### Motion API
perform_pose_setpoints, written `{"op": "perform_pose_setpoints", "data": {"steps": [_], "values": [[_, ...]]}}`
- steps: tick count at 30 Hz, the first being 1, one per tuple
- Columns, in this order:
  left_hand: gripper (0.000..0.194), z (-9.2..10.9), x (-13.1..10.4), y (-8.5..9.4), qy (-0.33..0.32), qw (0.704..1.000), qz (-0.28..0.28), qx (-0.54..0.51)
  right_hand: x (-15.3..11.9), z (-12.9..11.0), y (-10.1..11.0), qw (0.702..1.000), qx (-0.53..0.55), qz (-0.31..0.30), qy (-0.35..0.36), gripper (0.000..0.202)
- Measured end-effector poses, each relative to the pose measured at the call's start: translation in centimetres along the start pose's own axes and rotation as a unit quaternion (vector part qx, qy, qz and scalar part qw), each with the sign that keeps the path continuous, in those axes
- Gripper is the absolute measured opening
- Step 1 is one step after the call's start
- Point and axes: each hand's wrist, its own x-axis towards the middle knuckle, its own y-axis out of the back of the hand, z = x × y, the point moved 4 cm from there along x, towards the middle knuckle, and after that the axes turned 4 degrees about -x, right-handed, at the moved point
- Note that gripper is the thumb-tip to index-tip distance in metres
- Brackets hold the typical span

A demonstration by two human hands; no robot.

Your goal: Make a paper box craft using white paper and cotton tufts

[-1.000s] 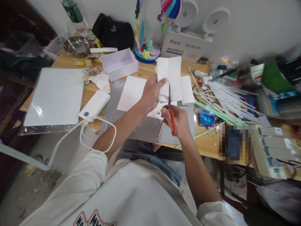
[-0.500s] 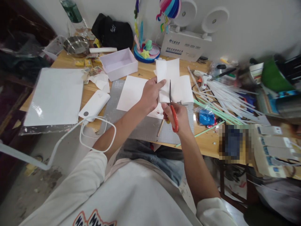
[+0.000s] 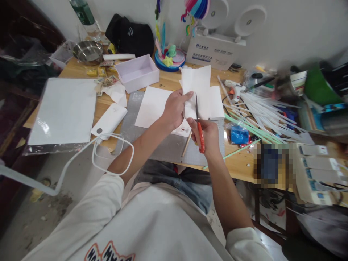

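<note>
Folded white paper [image 3: 199, 81] is pinched in my left hand [image 3: 176, 108], its thumb lying across the front near the left edge. My right hand [image 3: 207, 136] is closed around the red-orange handles of a pair of scissors [image 3: 201, 136]. The dark blade points away from me and lies over the paper, just right of my left thumb; whether the blades are apart I cannot tell. Below the hands, a white sheet [image 3: 150, 107] rests on a grey cutting mat [image 3: 163, 148]. A thin wooden stick [image 3: 186, 145] lies on the mat near my right hand.
A white power bank [image 3: 109, 119] with a looped white cable sits left of the mat. Behind stands an open white box [image 3: 138, 74]. To the right lie a glue gun [image 3: 236, 90], many white strips [image 3: 268, 108] and a blue packet [image 3: 239, 135].
The paper in my left hand has opened out and swung slightly, its upper flap now covering more of the right part. The scissors have turned a little more upright.
</note>
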Motion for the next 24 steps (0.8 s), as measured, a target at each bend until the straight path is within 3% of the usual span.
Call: {"op": "perform_pose_setpoints", "data": {"steps": [9, 15, 24], "values": [[0.022, 0.2, -0.3, -0.5, 0.012, 1.0, 0.008, -0.024, 0.0, 0.5, -0.1, 1.0, 0.025, 0.017, 0.001, 0.056], [0.032, 0.2, -0.5, -0.6, 0.019, 0.998, 0.023, -0.052, 0.0, 1.0, -0.3, 1.0, 0.016, 0.026, 0.003, 0.051], [0.025, 0.0, 0.0, -0.3, 0.012, 1.0, 0.002, -0.008, 0.0, 0.7, -0.4, 0.998, -0.027, 0.05, 0.022, 0.052]]}}
